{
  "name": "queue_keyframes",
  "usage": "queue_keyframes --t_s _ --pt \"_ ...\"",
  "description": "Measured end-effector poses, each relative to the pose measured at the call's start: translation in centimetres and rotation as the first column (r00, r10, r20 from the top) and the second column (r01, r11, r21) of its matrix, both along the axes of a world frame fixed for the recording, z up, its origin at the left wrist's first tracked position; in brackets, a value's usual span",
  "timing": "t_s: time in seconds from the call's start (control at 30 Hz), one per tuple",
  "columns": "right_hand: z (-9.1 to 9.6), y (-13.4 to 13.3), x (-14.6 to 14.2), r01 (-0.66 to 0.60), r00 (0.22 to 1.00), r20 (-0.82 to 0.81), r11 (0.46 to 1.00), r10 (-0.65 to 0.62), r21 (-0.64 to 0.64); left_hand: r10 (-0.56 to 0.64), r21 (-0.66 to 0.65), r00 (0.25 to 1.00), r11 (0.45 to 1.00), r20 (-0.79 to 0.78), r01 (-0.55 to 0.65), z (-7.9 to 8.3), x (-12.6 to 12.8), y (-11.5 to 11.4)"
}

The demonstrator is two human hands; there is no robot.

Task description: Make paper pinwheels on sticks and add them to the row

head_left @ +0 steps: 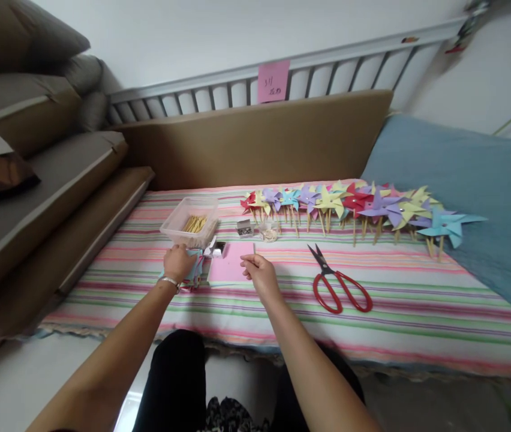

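Observation:
My left hand (179,264), wearing a bracelet at the wrist, rests with curled fingers on a stack of cut paper pieces (195,270), light blue on top; its fingertips are partly hidden. My right hand (259,273) is closed in a pinch above the right edge of a pink paper sheet (233,258); whatever the fingers hold is too small to make out. At the sheet's upper left stands a small opened box (215,248). Black-bladed scissors with red handles (327,276) lie to the right of my right hand, blades apart.
Behind my left hand sits a clear plastic tub (170,225) of short wooden sticks (195,224). A small box of metal bits (245,228) and a clear container (268,231) stand behind the sheet. Many paper pinwheels (330,201) line the back right. A blue cushion (462,162) borders the right.

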State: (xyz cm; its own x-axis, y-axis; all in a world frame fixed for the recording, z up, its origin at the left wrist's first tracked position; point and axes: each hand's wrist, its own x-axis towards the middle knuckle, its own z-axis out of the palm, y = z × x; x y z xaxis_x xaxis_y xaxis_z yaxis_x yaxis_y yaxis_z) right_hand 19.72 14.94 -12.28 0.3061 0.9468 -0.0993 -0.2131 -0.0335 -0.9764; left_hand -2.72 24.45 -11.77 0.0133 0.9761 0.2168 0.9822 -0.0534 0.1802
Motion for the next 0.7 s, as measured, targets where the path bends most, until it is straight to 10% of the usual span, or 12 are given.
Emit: queue_keyframes --t_s 0.7 --pt "-0.5 0.1 -0.2 -0.006 0.994 0.105 1.0 0.008 -0.022 0.005 -0.012 1.0 1.0 -0.01 -0.005 -0.8 -1.6 -0.2"
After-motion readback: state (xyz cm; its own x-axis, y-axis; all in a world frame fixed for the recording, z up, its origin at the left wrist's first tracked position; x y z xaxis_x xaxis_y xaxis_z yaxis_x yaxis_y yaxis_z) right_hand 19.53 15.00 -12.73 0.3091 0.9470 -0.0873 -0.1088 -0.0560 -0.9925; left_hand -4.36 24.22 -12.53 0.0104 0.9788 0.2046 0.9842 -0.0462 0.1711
